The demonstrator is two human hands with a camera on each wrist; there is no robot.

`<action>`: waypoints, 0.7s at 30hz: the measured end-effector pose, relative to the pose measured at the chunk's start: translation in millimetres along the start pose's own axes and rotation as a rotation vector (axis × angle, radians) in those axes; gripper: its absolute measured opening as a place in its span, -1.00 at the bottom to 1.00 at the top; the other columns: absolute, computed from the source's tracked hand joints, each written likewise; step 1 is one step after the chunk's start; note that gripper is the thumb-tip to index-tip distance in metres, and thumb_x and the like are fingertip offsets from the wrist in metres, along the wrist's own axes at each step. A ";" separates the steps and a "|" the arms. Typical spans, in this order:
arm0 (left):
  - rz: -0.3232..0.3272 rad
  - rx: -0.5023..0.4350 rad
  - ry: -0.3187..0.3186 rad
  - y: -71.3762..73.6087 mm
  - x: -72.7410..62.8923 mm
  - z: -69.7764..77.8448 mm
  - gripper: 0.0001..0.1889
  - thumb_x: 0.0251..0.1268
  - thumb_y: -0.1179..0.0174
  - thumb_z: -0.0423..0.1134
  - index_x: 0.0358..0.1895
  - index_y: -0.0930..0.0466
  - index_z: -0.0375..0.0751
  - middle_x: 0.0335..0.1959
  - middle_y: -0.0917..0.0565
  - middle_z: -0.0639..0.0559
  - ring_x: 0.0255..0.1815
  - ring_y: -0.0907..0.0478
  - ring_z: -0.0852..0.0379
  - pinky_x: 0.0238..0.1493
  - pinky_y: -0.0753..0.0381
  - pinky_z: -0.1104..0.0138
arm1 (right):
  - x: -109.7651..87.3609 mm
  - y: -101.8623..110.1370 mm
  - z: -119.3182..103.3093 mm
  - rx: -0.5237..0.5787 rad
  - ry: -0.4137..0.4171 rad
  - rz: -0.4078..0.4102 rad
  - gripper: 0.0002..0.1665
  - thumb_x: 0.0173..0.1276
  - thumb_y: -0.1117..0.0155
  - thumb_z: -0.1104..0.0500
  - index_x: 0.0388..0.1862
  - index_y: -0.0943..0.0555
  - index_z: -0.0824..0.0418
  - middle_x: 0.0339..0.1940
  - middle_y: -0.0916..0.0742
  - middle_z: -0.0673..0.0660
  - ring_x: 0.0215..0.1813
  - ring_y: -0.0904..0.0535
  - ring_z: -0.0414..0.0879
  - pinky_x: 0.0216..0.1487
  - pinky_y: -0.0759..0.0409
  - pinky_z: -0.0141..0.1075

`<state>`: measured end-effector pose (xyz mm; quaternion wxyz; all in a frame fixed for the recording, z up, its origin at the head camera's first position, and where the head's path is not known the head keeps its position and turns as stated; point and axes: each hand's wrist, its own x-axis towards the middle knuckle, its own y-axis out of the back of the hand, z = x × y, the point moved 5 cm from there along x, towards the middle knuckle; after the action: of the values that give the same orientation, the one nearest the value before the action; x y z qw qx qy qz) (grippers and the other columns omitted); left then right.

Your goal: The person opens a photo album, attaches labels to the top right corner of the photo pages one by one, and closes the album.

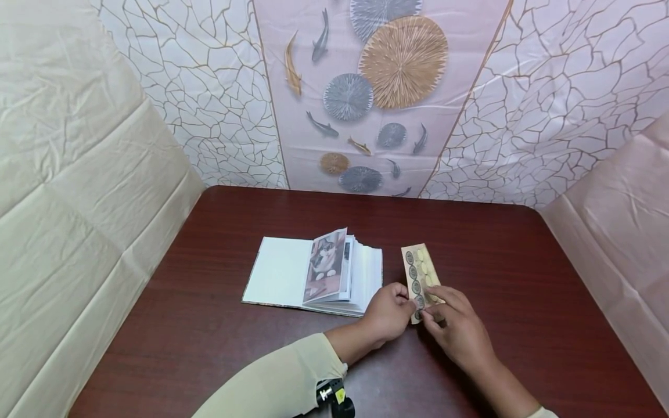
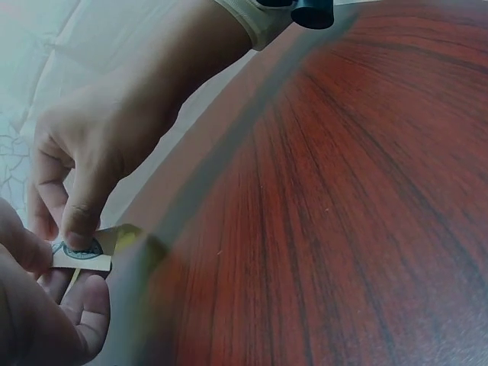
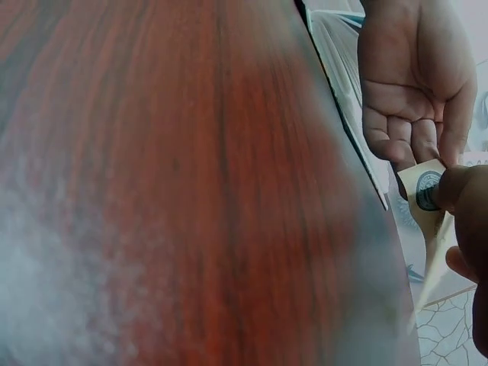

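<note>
A narrow tan sticker sheet (image 1: 413, 271) with a column of dark round stickers and a column of yellow ones is held up slightly over the table, right of the album. My left hand (image 1: 388, 312) pinches its lower left edge between thumb and fingers. From the right, my right hand (image 1: 462, 330) grips the lower end, its thumb over the dark sticker (image 2: 85, 250) at the corner in the left wrist view. Beside the left hand lies an open photo album (image 1: 279, 270), with a cat photo (image 1: 325, 266) on a raised leaf; the hand overlaps its lower right corner.
The dark red wooden table (image 1: 183, 342) runs back to a patterned cloth wall (image 1: 230, 110). Pale cloth (image 1: 78, 203) hangs at the left, and more at the right (image 1: 622, 220). A black device (image 1: 334, 397) is strapped at the left sleeve.
</note>
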<state>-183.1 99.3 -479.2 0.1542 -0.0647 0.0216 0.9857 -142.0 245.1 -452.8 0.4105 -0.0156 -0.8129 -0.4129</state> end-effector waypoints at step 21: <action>0.022 -0.031 0.039 -2.2 0.1 0.5 -0.89 0.41 -0.21 -0.44 -0.31 -0.51 -0.22 -0.58 -0.64 0.04 -0.66 -0.45 0.26 -0.61 -0.36 0.44 | -3.8 1.2 2.2 -0.026 -0.037 -0.030 -0.93 0.09 -0.30 0.28 -0.55 -0.66 0.19 0.02 -0.74 0.20 0.14 -0.56 0.16 0.34 -0.23 -0.55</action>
<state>-182.6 101.4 -478.8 0.1419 -0.0859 0.0098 0.9861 -140.4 248.6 -455.3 0.3890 -0.0166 -0.8150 -0.4291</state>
